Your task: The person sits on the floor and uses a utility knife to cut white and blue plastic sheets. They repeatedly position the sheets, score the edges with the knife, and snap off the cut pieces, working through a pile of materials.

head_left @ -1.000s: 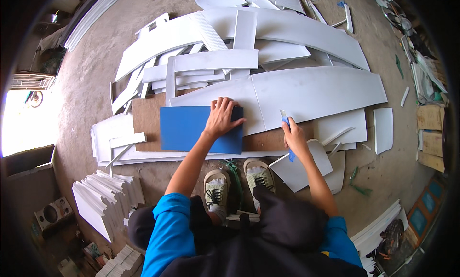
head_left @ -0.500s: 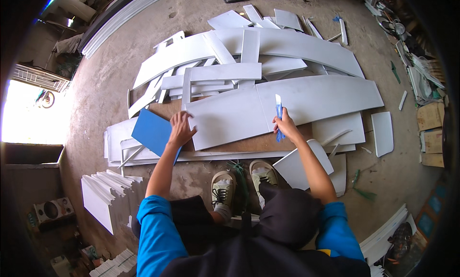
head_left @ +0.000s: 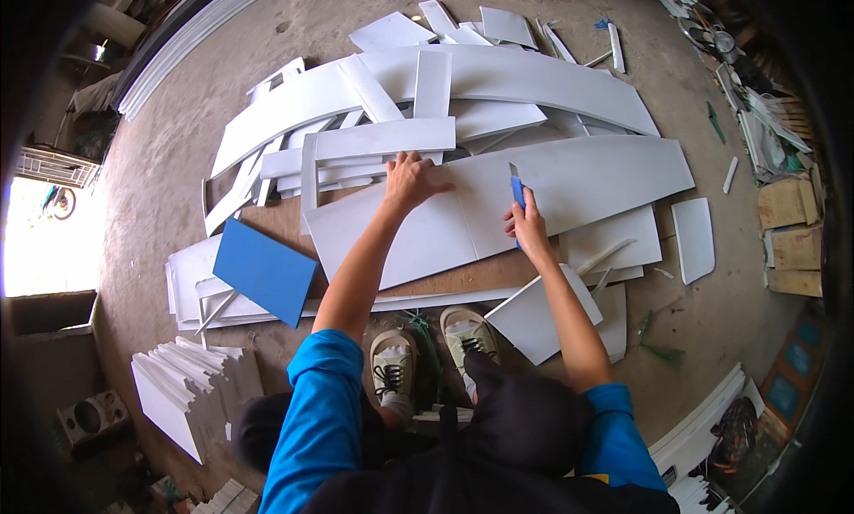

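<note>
Long white panel (head_left: 569,176) is lying partly over a brown board (head_left: 503,272), kinda front and center. Blue panel (head_left: 264,271) sits askew just off its left end. Left hand (head_left: 414,178) is at the white one's far edge, fingers loosely spread, can't tell if they're pressing. Right hand (head_left: 527,225) has fingers wrapped round a blue cutter knife (head_left: 517,190), blade out.

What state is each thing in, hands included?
Utility knife: blade out
Long white panel: lying, thin line across it
Left hand: open, at the panel's upper edge, contact unclear
Right hand: closed around the knife
Blue board: lying askew, unheld
Shoes: worn, laced
Cardboard boxes: stacked
</note>
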`<control>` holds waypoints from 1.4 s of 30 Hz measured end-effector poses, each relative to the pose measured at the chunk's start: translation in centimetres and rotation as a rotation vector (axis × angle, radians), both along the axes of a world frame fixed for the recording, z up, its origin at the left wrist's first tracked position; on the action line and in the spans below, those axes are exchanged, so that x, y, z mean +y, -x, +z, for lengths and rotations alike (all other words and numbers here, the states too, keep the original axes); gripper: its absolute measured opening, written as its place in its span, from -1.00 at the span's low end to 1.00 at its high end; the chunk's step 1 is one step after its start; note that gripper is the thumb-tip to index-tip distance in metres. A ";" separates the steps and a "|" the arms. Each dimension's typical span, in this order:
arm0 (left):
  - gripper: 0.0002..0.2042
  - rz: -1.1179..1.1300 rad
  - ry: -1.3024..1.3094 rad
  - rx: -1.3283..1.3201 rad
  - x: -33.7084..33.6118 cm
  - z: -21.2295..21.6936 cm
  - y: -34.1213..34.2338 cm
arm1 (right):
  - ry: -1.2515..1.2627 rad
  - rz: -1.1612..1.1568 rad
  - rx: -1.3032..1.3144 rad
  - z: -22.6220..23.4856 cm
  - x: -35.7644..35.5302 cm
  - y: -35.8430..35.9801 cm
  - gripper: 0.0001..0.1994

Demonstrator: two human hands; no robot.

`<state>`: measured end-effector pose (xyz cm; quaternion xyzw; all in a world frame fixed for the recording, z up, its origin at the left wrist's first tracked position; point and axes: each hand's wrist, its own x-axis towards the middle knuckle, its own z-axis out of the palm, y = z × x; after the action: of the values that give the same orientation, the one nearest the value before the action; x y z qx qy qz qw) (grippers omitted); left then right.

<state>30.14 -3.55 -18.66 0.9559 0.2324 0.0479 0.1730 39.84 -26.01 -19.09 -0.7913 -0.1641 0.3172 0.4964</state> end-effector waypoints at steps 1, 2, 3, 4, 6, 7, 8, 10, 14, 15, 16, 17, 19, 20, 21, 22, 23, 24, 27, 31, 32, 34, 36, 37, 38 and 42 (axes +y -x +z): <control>-0.42 -0.041 -0.017 0.033 -0.3 0.7 0.0 | -0.035 -0.023 -0.004 0.0 0.1 0.0 -0.60; -0.43 -0.080 -0.033 0.066 -0.7 1.3 0.3 | -0.043 -0.045 -0.014 0.0 0.1 0.1 -0.61; -0.41 -0.165 -0.075 -0.046 -1.0 1.2 0.9 | -0.050 -0.066 -0.023 0.0 0.0 0.4 -0.62; -0.42 -0.110 0.132 0.146 -1.7 2.8 0.7 | -0.062 -0.089 -0.038 0.2 -0.1 0.5 -0.63; -0.47 -0.200 0.250 0.026 -2.4 3.1 1.8 | -0.117 -0.101 -0.084 0.2 -0.5 0.8 -0.65; -0.49 -0.232 0.240 0.007 -2.8 4.1 2.1 | -0.150 -0.114 -0.099 1.0 -0.6 1.0 -0.66; -0.50 -0.266 0.231 -0.011 -3.2 5.0 2.4 | -0.182 -0.128 -0.113 1.8 -0.8 1.2 -0.66; -0.53 -0.282 0.202 -0.023 -3.9 7.3 2.4 | -0.215 -0.174 -0.077 3.8 -1.5 1.2 -0.66; -0.54 -0.279 0.070 -0.179 -5.2 12.4 2.2 | -0.395 -0.235 -0.096 9.1 -3.5 0.7 -0.67; -0.54 -0.295 0.022 -0.260 -5.3 13.6 2.2 | -0.426 -0.238 -0.153 10.2 -4.0 0.3 -0.67; -0.56 -0.315 -0.021 -0.301 -5.4 14.8 2.2 | -0.455 -0.248 -0.211 11.3 -4.6 0.1 -0.67; -0.58 -0.334 -0.065 -0.342 -5.3 16.1 2.1 | -0.482 -0.266 -0.212 12.4 -5.0 -0.2 -0.66; -0.60 -0.381 -0.155 -0.479 -5.0 18.1 1.9 | -0.483 -0.284 -0.238 14.6 -5.8 -0.5 -0.66; -0.60 -0.375 -0.196 -0.498 -4.7 19.0 1.8 | -0.482 -0.290 -0.249 15.3 -6.1 -0.6 -0.66; -0.60 -0.367 -0.238 -0.518 -4.5 19.9 1.7 | -0.477 -0.281 -0.248 15.8 -6.3 -0.8 -0.65; -0.59 -0.356 -0.275 -0.540 -4.5 20.8 1.7 | -0.475 -0.277 -0.256 16.0 -6.6 -1.0 -0.65; -0.61 -0.331 -0.327 -0.508 -4.3 21.6 1.7 | -0.474 -0.273 -0.265 15.9 -6.7 -1.2 -0.65; -0.62 -0.324 -0.376 -0.497 -4.3 22.3 1.9 | -0.473 -0.268 -0.274 15.9 -6.8 -1.5 -0.64; -0.63 -0.316 -0.508 -0.450 -3.5 23.3 2.8 | -0.477 -0.166 -0.250 15.8 -5.7 -1.1 -0.57; -0.63 -0.353 -0.588 -0.367 -1.6 21.5 4.2 | -0.458 -0.011 -0.236 14.9 -3.9 0.3 -0.55; -0.63 -0.338 -0.592 -0.358 -1.4 20.6 4.4 | -0.460 0.026 -0.245 14.4 -3.5 0.5 -0.56; -0.62 -0.311 -0.595 -0.279 -1.3 18.5 4.9 | -0.473 0.074 -0.217 13.7 -2.6 1.2 -0.65; -0.63 -0.390 -0.616 -0.174 -2.0 16.0 5.6 | -0.476 0.099 -0.128 13.2 -1.9 2.4 -0.69; -0.64 -0.399 -0.575 -0.127 -2.5 14.3 5.8 | -0.427 0.144 -0.178 12.4 -1.8 2.6 -0.71; -0.65 -0.407 -0.551 -0.204 -2.3 13.0 6.4 | -0.356 0.140 -0.241 12.1 -1.6 3.5 -0.75; -0.71 -0.403 -0.479 -0.269 -2.8 10.7 7.2 | -0.128 0.193 -0.327 12.5 -1.8 5.5 -0.85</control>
<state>22.95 -6.35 -7.99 0.9812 -0.0039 0.1917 -0.0212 34.31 -27.83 -6.55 -0.7796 -0.3377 0.2195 0.4797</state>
